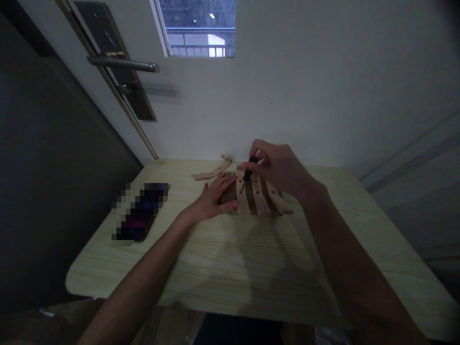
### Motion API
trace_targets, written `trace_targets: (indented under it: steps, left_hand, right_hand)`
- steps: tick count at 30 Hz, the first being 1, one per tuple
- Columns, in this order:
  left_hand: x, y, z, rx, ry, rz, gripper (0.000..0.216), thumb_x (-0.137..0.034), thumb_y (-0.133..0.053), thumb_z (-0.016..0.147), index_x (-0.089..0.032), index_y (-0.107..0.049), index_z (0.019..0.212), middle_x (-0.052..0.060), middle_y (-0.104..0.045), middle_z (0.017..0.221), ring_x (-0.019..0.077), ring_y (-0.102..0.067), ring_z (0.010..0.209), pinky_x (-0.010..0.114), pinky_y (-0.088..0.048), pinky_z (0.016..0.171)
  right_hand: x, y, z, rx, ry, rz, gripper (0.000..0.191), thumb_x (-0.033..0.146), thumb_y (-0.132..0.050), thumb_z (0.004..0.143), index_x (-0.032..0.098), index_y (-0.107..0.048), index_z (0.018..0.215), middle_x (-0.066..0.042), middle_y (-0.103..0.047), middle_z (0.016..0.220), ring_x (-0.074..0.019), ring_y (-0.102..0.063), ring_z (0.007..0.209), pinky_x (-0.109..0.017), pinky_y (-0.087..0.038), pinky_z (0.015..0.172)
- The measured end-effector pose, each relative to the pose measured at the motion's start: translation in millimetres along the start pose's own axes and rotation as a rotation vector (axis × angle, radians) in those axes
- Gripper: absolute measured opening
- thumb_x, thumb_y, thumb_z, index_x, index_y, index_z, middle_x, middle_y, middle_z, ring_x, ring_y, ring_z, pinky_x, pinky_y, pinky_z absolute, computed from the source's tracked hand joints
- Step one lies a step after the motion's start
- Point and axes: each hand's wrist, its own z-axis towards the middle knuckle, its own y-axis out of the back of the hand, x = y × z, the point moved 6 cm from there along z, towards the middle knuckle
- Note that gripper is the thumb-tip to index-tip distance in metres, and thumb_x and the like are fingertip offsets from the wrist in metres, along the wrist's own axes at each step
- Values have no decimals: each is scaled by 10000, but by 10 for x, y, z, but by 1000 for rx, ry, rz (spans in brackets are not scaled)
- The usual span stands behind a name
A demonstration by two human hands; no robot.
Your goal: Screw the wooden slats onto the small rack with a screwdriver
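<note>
A screwdriver with a short black handle is pinched in the fingers of my right hand. Its thin shaft slants down to a hole in a curved wooden strip. That strip lies beside two more curved strips with dark holes, across a brown board. Flat on the board's left part rests my left hand, fingers stretched out, fingertips and thumb at the strip's left edge. Behind my left hand, a loose curved wooden strip lies on the table.
A phone, partly pixelated, lies on the left of the pale wood-grain table. The table's far edge meets a white door with a metal handle and a small window. A dark panel stands at the left.
</note>
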Motion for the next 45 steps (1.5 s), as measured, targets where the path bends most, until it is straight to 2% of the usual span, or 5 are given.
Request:
trace_targets:
  steps: [4,13,30,37,45]
  left_hand:
    - [0,7,-1,-5,16,-9,785,-718,-519,843,-393,-271,1513,76,-276,1608,374,-163,1504,687,-142,1174]
    - [-25,8,9,2,25,21,806,-712,-520,847,-352,-274,1524,97,-287,1602,367,-171,1502,673,-162,1172]
    - [-116,41,-7,31,36,14,795,-739,-481,848,-374,-265,1521,79,-272,1607,381,-140,1507,684,-149,1175]
    - [-57,21,0,12,9,13,795,-735,-472,856,-351,-269,1522,85,-246,1619,364,-151,1507,655,-121,1195]
    - [-11,0,14,-2,7,19,801,-735,-490,847,-353,-281,1519,89,-284,1601,377,-183,1496,675,-157,1177]
  right_hand:
    - [30,14,-16,134,53,138,222,354,-564,913,195,-661,1035,-28,-711,884,-134,-659,701,-242,-483,617]
    - [24,83,-40,121,36,134,128,304,-606,873,186,-637,909,-51,-721,863,-174,-700,761,-266,-518,629]
    - [3,-11,2,-100,-32,-160,394,467,-735,785,205,-471,652,47,-462,563,-90,-367,527,-261,-257,554]
    - [212,-33,-4,104,128,67,80,255,-615,889,188,-656,879,-15,-680,819,-115,-552,660,-247,-405,646]
    - [102,17,-10,74,101,207,115,238,-724,786,184,-710,886,-42,-715,900,-131,-621,708,-239,-498,612]
